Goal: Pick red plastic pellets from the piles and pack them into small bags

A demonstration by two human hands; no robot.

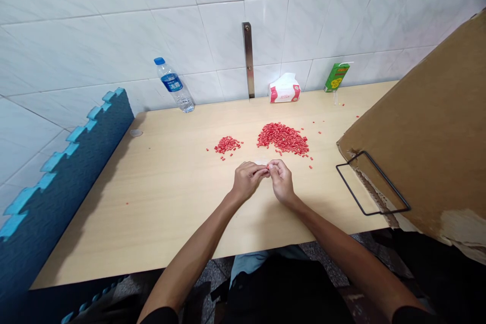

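My left hand (247, 178) and my right hand (281, 180) meet fingertip to fingertip, low over the table. A small red piece (268, 166) shows between the thumb and finger of the right hand, which are pinched on it. The left fingers are pressed together against the same spot; what they grip is mostly hidden. Something pale, too small to make out, shows just behind the left fingers. Beyond the hands lies a large heap of small red pieces (283, 137), with a smaller heap of red pieces (227, 145) to its left.
Against the tiled wall stand a water bottle (175, 86), a tissue pack (284, 89) and a green drink carton (336, 77). A blue foam mat (76, 177) edges the left side. On the right, a big cardboard sheet (429, 136) and a black wire frame (374, 182) overhang the table (170, 187).
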